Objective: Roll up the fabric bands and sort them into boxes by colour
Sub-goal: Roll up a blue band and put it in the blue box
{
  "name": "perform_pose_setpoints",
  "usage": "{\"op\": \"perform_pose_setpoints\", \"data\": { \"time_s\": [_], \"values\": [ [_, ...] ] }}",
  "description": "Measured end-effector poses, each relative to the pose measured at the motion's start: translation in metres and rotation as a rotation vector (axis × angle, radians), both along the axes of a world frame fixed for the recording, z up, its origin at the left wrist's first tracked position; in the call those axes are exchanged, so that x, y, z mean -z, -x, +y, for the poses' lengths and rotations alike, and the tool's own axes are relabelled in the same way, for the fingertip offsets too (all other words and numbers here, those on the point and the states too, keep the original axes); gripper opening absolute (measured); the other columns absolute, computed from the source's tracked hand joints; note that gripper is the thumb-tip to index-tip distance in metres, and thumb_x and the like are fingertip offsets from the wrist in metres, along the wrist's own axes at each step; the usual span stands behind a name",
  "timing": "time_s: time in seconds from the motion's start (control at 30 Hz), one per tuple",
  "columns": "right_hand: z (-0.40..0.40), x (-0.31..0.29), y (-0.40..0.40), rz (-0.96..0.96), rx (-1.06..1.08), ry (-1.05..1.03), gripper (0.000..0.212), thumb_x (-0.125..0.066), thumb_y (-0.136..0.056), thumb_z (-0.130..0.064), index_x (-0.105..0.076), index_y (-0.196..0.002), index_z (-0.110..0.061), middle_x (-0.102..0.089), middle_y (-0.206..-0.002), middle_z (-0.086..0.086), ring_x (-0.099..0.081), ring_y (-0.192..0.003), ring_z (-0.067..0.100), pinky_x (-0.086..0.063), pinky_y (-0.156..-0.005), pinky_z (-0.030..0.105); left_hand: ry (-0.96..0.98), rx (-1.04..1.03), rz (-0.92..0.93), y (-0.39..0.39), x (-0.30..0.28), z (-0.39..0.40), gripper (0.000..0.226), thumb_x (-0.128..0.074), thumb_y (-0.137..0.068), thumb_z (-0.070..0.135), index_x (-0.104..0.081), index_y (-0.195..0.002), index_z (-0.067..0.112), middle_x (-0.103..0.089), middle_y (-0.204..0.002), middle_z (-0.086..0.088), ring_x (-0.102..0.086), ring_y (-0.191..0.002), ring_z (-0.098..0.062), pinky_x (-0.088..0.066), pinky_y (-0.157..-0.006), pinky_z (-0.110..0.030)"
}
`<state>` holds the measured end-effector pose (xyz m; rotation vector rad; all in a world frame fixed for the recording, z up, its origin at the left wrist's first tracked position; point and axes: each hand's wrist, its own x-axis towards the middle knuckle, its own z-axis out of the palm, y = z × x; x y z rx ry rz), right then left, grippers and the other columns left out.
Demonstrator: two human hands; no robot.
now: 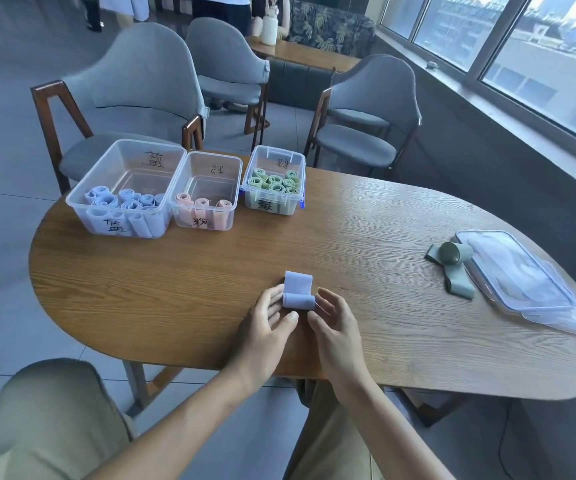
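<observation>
A light blue fabric band (298, 284) lies on the wooden table (210, 271) near its front edge. Its near end is rolled into a short tube and the rest lies flat behind. My left hand (267, 323) touches the roll's left end with its fingertips, thumb just below the roll. My right hand (335, 322) flanks the right end with loosely curved fingers. At the back left stand a blue-band box (82, 199), a pink-band box (232, 181) and a green-band box (300, 168), each holding rolled bands. A loose green band (456, 268) lies at the right.
A clear plastic lid (521, 282) rests at the table's right end beside the green band. Grey upholstered chairs (134, 81) stand behind the table, and a window wall runs along the right. My knees show below the table's front edge.
</observation>
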<state>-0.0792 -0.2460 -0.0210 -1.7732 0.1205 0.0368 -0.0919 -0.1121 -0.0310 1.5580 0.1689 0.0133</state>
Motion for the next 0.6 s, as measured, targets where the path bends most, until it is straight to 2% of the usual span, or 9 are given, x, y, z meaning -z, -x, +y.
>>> {"op": "perform_pose_setpoints", "data": {
  "time_s": [0.13, 0.23, 0.33, 0.47, 0.6],
  "values": [
    [-0.0003, -0.0019, 0.002, 0.005, -0.006, -0.001, 0.038, -0.059, -0.096, -0.006, -0.058, -0.13, -0.024, -0.066, -0.123, -0.013, -0.06, -0.113, -0.005, -0.048, -0.091, 0.018, 0.027, 0.003, 0.015, 0.0016, 0.0023, 0.003, 0.047, -0.059, -0.096, 0.004, -0.048, -0.135, 0.028, -0.056, -0.135, 0.01, -0.052, -0.124, 0.007, -0.039, -0.111, -0.021],
    [0.0023, -0.0021, 0.0039, -0.011, -0.015, 0.004, 0.037, -0.058, -0.096, -0.003, -0.059, -0.122, -0.028, -0.067, -0.116, -0.017, -0.06, -0.107, -0.011, -0.046, -0.086, 0.012, 0.009, 0.017, 0.008, 0.0033, 0.0013, 0.004, 0.047, -0.06, -0.096, 0.006, -0.048, -0.133, 0.032, -0.055, -0.137, 0.011, -0.05, -0.126, 0.008, -0.038, -0.11, -0.019],
    [0.0025, -0.0018, 0.0046, -0.004, -0.017, -0.005, 0.04, -0.059, -0.096, -0.005, -0.055, -0.125, -0.032, -0.062, -0.115, -0.027, -0.057, -0.107, -0.017, -0.047, -0.085, 0.006, 0.045, 0.036, 0.012, 0.0033, 0.0001, 0.0033, 0.046, -0.058, -0.097, 0.003, -0.047, -0.133, 0.03, -0.054, -0.137, 0.013, -0.051, -0.123, 0.011, -0.041, -0.103, -0.012],
    [0.0023, -0.0012, 0.0041, -0.005, -0.018, 0.007, 0.041, -0.06, -0.096, -0.005, -0.054, -0.125, -0.032, -0.062, -0.115, -0.025, -0.057, -0.107, -0.018, -0.044, -0.083, 0.004, 0.036, 0.045, 0.018, 0.0027, 0.0015, 0.0056, 0.05, -0.058, -0.098, 0.005, -0.045, -0.142, 0.023, -0.053, -0.143, 0.006, -0.05, -0.129, 0.003, -0.039, -0.11, -0.018],
    [0.0011, 0.0015, 0.0031, -0.003, -0.011, 0.009, 0.043, -0.061, -0.095, -0.006, -0.053, -0.129, -0.032, -0.064, -0.123, -0.017, -0.059, -0.114, -0.008, -0.046, -0.094, 0.018, 0.022, 0.037, 0.025, 0.0032, -0.0002, 0.0058, 0.05, -0.058, -0.097, 0.005, -0.044, -0.141, 0.025, -0.051, -0.144, 0.006, -0.049, -0.13, 0.003, -0.038, -0.11, -0.018]
  ]
}}
